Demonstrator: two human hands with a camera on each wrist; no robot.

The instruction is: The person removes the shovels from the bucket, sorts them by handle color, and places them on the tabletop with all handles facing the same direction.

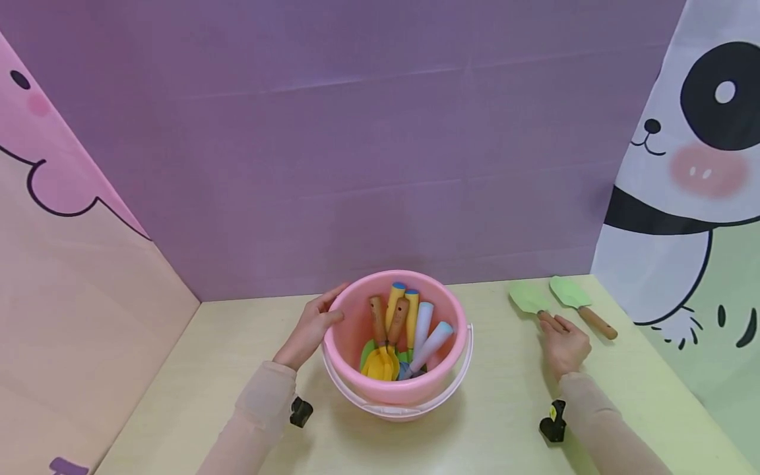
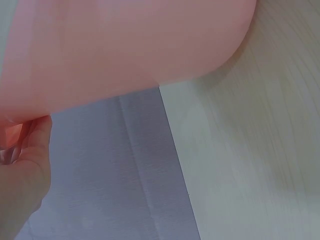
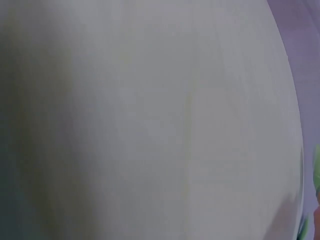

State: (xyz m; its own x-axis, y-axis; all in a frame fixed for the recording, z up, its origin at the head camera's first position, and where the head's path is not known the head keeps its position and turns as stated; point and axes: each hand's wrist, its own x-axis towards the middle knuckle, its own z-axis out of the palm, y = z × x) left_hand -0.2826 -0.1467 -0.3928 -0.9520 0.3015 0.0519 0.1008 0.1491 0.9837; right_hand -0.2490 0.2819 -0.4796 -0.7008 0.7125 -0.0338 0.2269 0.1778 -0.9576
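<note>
A pink bucket (image 1: 354,323) stands mid-table, its white handle (image 1: 394,411) lowered at the front. My left hand (image 1: 310,330) grips its rim on the left side, thumb on the inside. The left wrist view shows that hand (image 2: 27,175) at the bucket's (image 2: 125,45) edge. To the right, my right hand (image 1: 566,346) pinches the wooden handle of a light green toy shovel (image 1: 527,297). Beside it lies a second green shovel (image 1: 570,292) with a wooden handle. In the right wrist view, a sliver of green (image 3: 317,167) shows at the right edge.
Several toy tools sit inside the bucket: brown wooden handles (image 1: 377,318), yellow handles (image 1: 412,310) with blue ends, pale lilac handles (image 1: 432,346) and yellow heads (image 1: 379,365). A purple wall (image 1: 380,165) rises behind the pale table (image 1: 255,343), with printed panels on both sides.
</note>
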